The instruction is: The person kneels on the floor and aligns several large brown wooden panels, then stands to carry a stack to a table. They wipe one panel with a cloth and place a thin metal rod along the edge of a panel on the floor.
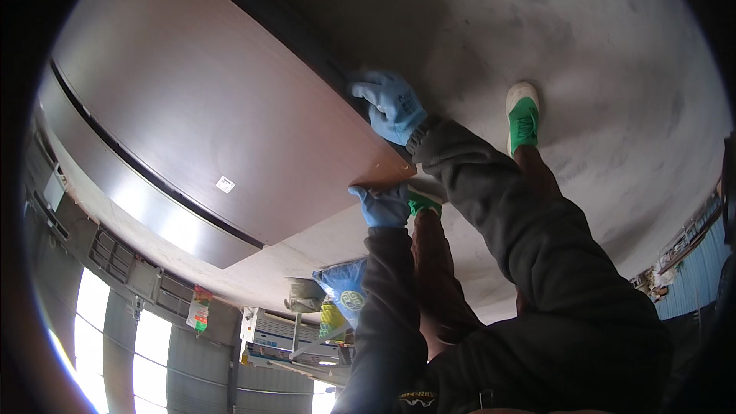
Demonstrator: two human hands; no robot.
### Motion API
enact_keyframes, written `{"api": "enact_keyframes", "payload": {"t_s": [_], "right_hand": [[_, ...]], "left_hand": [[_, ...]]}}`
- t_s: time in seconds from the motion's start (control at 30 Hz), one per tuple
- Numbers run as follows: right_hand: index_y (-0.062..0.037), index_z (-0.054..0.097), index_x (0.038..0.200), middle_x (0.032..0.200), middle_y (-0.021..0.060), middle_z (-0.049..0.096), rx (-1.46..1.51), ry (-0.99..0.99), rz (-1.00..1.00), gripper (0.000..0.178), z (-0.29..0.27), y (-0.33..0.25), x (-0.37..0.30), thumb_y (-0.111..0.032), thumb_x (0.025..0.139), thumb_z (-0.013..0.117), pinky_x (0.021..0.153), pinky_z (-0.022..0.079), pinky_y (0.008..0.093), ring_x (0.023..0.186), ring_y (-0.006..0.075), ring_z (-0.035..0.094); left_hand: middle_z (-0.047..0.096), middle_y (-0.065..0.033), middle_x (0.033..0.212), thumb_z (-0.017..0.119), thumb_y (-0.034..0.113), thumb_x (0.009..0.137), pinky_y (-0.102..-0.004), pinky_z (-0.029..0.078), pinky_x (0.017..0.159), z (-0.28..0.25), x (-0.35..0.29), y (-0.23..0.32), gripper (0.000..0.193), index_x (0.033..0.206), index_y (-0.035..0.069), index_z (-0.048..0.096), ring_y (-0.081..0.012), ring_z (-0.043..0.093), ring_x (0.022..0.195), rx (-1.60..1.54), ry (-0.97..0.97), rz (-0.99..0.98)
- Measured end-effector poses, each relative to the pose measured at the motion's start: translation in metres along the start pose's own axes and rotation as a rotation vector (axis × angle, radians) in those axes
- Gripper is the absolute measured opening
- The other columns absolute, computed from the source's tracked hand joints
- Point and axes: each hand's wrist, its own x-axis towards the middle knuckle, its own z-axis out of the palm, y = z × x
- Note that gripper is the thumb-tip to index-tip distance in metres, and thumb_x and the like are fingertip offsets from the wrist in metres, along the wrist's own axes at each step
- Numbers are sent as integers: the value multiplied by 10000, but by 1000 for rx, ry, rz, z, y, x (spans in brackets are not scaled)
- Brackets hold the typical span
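A large, flat brown panel [230, 100] with a smooth sheen and a small white label fills the upper left. Its near corner lies between my two blue-gloved hands. My left hand [383, 207] grips the panel by that corner, thumb stretched along the edge and the other fingers partly hidden. Farther up, my right hand [394, 107] is closed at the panel's long, dark right edge with its fingers bent; their tips are hard to make out.
Beyond a dark gap lies a shiny silver strip [169, 211]. My green shoes [524, 120] stand on the grey concrete floor [613, 69]. A blue bag [345, 289], a yellow bag [331, 320] and a rack [287, 337] are at the lower middle. Bright windows [151, 353] line the lower left.
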Motion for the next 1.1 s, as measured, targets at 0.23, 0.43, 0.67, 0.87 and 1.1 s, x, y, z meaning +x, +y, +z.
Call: {"api": "enact_keyframes", "payload": {"t_s": [0.23, 0.43, 0.67, 0.87, 1.1], "right_hand": [[-138, 746, 1112, 1348, 116, 653, -121, -111, -28, 346, -7, -1, 12, 47, 838, 642, 1107, 482, 462, 1265, 365, 583], [-138, 726, 1150, 1344, 110, 658, -18, -106, 28, 405, 4, 2, 9, 67, 811, 644, 1107, 487, 442, 1257, 348, 594], [-90, 705, 1174, 1285, 151, 682, 131, 93, -27, 340, 17, 15, -10, 29, 862, 645, 1033, 533, 437, 1174, 362, 644], [23, 686, 1161, 1126, 256, 730, 207, 106, 1042, 445, 18, 31, -102, -391, 1012, 621, 906, 566, 448, 1023, 414, 714], [32, 727, 1069, 890, 140, 745, 909, 47, 1637, 533, 29, 0, -180, -491, 977, 684, 679, 579, 343, 749, 234, 728]], "left_hand": [[388, -124, 1654, 750, 624, 891, -514, 340, 1247, 10, -2, -6, 947, 1581, 90, 381, -338, 395, 1484, -42, 10, 31], [412, -124, 1645, 762, 623, 878, -519, 341, 1247, 10, -4, -7, 951, 1576, 89, 398, -341, 406, 1484, 69, 10, 49], [374, -112, 1665, 415, 549, 1109, -469, 177, 1300, -5, 3, -11, 715, 1598, 36, 324, -277, 354, 1516, 535, -43, 151], [420, -121, 1632, 619, 634, 959, -510, 320, 1225, -6, 0, -8, 864, 1570, 68, 391, -330, 418, 1465, 81, -4, 4], [332, -108, 1694, 608, 757, 900, -529, 298, 1275, 10, -2, -7, 1028, 1641, 115, 295, -367, 325, 1541, -2, -52, -48]]}}
